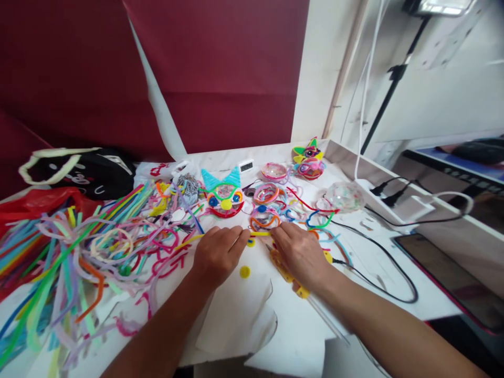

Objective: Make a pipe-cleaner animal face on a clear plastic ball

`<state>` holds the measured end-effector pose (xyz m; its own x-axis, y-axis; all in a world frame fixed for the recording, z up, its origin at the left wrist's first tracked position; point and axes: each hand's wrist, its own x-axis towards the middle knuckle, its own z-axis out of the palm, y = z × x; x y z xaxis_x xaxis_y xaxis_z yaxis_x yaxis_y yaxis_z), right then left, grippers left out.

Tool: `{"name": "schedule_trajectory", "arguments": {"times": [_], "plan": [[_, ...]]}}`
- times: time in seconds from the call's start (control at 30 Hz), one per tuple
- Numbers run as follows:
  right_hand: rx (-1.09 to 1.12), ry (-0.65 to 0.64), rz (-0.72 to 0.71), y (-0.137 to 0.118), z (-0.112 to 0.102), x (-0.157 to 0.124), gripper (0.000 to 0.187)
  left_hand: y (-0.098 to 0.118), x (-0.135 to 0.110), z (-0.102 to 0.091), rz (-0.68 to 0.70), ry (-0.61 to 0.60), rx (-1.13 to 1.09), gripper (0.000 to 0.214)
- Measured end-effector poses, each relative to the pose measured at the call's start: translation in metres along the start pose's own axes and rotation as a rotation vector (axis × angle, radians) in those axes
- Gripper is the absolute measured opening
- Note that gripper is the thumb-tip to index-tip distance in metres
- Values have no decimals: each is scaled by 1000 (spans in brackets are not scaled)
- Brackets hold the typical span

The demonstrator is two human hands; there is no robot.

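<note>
A yellow pipe cleaner (pixel 260 234) is stretched level between my two hands, with its long end trailing out to the left. My left hand (pixel 218 253) pinches it, thumb and fingers together. On the other side my right hand (pixel 300 251) is closed on it too, its fingertips partly hidden. Below the right hand and wrist lies a yellow glue gun (pixel 280 265), partly covered. A small yellow disc (pixel 244 271) rests on the white table between the forearms. Just beyond my hands stands a cat-like face ornament (pixel 225 197) with turquoise ears and blue eyes.
Heaps of coloured pipe cleaners (pixel 74 262) cover the left side, near a black bag (pixel 84 173). Clear round shells (pixel 274 171) wrapped in pipe cleaner stand at the back. On the right are a power strip (pixel 388 202), a black cable (pixel 397 257) and a dark-screened phone or tablet (pixel 452 278).
</note>
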<state>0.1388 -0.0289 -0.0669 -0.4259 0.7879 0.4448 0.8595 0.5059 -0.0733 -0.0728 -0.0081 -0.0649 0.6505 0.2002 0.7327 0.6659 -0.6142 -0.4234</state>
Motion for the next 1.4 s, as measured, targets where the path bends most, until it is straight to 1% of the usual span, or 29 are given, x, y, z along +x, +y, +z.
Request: {"name": "schedule_trajectory", "arguments": {"times": [0.37, 0.57, 0.67, 0.8, 0.87, 0.97, 1.1, 1.17, 1.27, 1.4], "plan": [[70, -3, 20, 1, 1, -2, 23, -1, 0, -1, -11, -17, 18, 19], [176, 41, 52, 3, 4, -3, 19, -1, 0, 0, -41, -19, -3, 18], [275, 111, 45, 3, 6, -3, 20, 0, 2, -2, -77, -1, -33, 16], [459, 280, 35, 4, 6, -1, 17, 3, 2, -1, -131, 28, -77, 15], [510, 332, 49, 4, 7, 0, 15, 4, 1, -1, -158, 27, -114, 14], [608, 333, 124, 3, 7, 0, 11, 6, 0, -1, -193, 13, -154, 13], [848, 247, 326, 1, 8, -1, 11, 8, 2, -4, -219, 16, -173, 12], [1038, 215, 422, 0, 9, 0, 13, 9, 2, -4, -234, 15, -199, 12], [1321, 212, 518, -1, 10, 3, 20, 12, 2, -2, -276, -1, -267, 10], [1522, 211, 629, -4, 7, 6, 29, 16, 2, 0, -344, -27, -365, 10]]}}
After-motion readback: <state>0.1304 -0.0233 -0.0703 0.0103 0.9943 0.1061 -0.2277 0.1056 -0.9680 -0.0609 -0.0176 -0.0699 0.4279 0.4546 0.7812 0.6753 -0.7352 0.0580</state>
